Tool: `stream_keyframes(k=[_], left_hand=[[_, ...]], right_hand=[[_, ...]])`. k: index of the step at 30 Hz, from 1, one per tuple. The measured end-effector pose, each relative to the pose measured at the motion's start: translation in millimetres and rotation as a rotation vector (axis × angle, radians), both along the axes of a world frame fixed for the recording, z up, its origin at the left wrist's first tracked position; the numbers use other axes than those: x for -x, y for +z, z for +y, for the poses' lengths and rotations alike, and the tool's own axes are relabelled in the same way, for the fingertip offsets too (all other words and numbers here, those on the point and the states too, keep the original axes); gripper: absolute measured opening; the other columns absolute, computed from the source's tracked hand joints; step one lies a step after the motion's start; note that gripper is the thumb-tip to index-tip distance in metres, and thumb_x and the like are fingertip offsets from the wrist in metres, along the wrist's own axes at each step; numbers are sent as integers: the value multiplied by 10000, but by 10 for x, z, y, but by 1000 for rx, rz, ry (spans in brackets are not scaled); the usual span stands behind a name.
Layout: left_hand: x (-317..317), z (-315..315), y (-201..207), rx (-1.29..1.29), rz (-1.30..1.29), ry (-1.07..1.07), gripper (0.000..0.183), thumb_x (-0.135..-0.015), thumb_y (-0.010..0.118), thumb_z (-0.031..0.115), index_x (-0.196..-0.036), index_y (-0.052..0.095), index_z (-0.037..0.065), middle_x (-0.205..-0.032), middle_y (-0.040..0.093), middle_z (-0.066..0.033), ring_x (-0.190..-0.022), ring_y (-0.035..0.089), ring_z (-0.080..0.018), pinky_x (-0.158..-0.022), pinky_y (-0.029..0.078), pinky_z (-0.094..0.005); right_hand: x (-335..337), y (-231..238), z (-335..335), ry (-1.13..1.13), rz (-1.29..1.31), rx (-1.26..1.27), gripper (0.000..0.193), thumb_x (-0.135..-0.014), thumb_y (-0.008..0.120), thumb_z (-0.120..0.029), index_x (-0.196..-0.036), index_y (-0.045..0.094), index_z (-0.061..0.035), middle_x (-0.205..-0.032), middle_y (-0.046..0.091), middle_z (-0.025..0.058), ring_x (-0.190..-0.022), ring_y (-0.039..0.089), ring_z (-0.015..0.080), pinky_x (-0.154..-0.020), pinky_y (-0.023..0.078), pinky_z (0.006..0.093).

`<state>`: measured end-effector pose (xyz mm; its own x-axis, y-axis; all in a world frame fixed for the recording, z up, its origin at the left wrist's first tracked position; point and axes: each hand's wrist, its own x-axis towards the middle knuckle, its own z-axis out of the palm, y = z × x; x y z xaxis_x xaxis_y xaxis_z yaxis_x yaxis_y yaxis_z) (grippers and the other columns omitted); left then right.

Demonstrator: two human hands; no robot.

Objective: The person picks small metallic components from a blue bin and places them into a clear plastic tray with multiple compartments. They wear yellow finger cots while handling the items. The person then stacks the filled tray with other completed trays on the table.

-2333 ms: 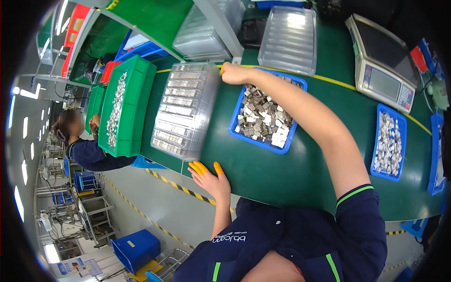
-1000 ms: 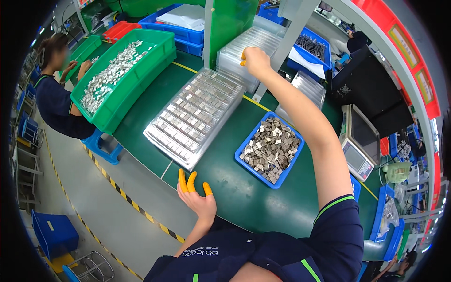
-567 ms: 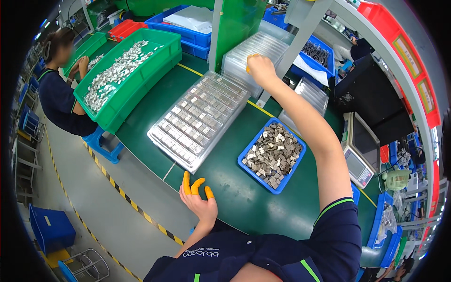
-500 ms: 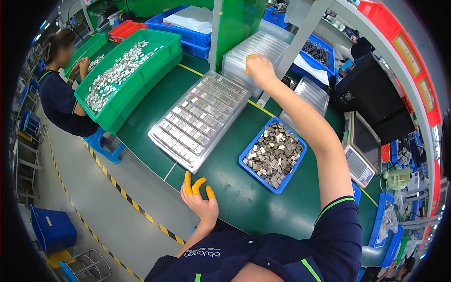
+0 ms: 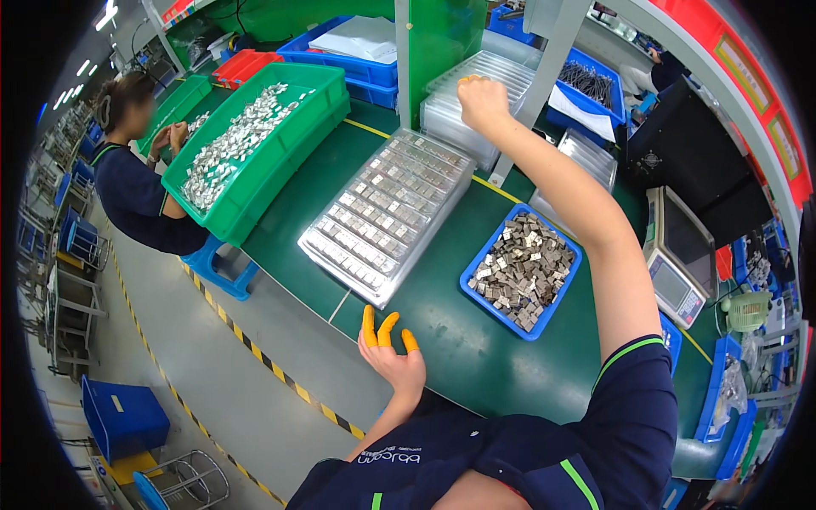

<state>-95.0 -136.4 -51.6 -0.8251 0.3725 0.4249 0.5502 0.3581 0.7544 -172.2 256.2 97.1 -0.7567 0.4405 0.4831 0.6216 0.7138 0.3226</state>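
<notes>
My left hand (image 5: 393, 353) is open at the table's front edge, its yellow-capped fingers apart and holding nothing. Just beyond those fingertips is the near corner of a clear plastic tray (image 5: 384, 208), its rows filled with small metal parts. My right arm reaches far forward. At its end, my right hand (image 5: 484, 104) is closed over a stack of clear ribbed plastic trays (image 5: 463, 119) beside the green post. The curled fingertips are mostly hidden, so what they pinch cannot be made out. Under my right forearm stands a blue bin (image 5: 529, 331) of loose small metal parts (image 5: 523, 268).
A large green bin (image 5: 280, 174) of silvery parts stands at the left, near a seated person (image 5: 136, 170). The green post (image 5: 442, 51) and a grey frame rise by the stack. A scale (image 5: 676, 255) sits at the right. More clear trays (image 5: 586, 166) lie behind my right forearm.
The whole view has shifted, so the scene sits farther right in the picture. My right hand stays closed at the tray stack, and my left hand stays open by the filled tray.
</notes>
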Motion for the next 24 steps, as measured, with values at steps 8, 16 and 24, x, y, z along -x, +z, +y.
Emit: stream_keyframes(k=[8, 16, 24], left_hand=[[-15, -27, -48, 4, 27, 4, 328, -741, 609, 13, -1068, 595, 37, -1366, 436, -156, -1221, 386, -349, -1040, 260, -448], [-3, -50, -93, -59, 39, -30, 359, -771, 585, 9, -1129, 565, 26, -1393, 402, -161, -1247, 358, -350, -1056, 234, -454], [22, -94, 327, -160, 137, -373, 388, -814, 541, -20, -1201, 530, 10, -1409, 370, -190, -1275, 348, -355, -1064, 255, -453]], right_hand=[[-115, 257, -158, 56, 145, -255, 193, -708, 647, -66, -892, 590, -87, -870, 617, 59, -800, 647, 198, -548, 535, 296], [-1047, 177, -1404, 496, 273, -260, 162, -721, 578, -114, -882, 560, -127, -807, 547, 18, -732, 583, 143, -491, 490, 264], [-2520, -19, -2368, 617, 300, -73, 185, -618, 696, -141, -769, 590, -152, -786, 572, 23, -688, 575, 166, -483, 461, 256]])
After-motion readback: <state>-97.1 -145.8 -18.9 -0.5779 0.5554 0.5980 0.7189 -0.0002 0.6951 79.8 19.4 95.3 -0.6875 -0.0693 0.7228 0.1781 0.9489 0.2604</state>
